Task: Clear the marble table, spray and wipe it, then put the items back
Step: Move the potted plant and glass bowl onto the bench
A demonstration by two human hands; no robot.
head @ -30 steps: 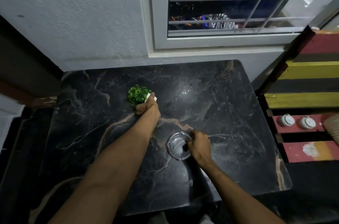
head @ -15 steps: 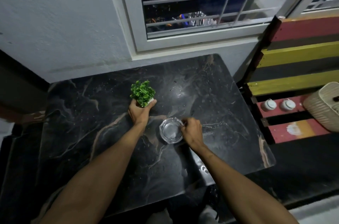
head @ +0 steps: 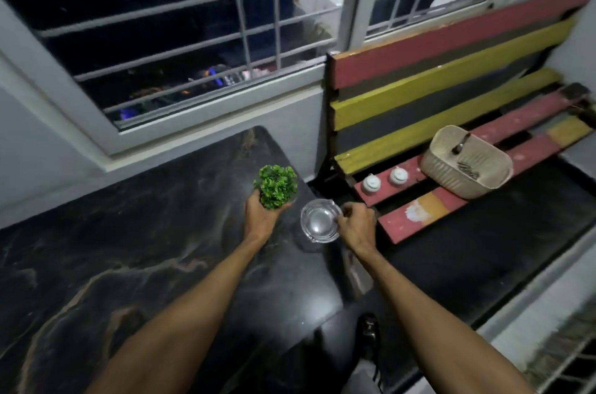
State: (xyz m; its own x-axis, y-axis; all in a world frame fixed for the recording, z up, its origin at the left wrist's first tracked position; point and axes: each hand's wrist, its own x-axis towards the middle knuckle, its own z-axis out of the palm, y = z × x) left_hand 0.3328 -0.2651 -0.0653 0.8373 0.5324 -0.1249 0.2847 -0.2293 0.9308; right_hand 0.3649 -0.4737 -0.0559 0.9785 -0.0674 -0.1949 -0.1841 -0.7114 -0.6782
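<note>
The black marble table [head: 135, 251] fills the lower left. My left hand [head: 259, 216] is closed around the base of a small green potted plant [head: 276, 186], held upright above the table's right part. My right hand [head: 356, 226] grips the rim of a clear glass ashtray [head: 319, 221], lifted at the table's right edge. The plant's pot is hidden inside my fingers.
A slatted bench [head: 451, 93] in red, yellow and black stands to the right of the table. On its seat are two small white lidded jars [head: 383, 180] and a cream ribbed basket [head: 466, 164]. A barred window [head: 193, 48] is behind; a dark shoe [head: 367, 329] is on the floor.
Both hands have lifted the plant and the ashtray off the table middle and carried them right, toward the bench. My view has swung right, bringing the basket fully in.
</note>
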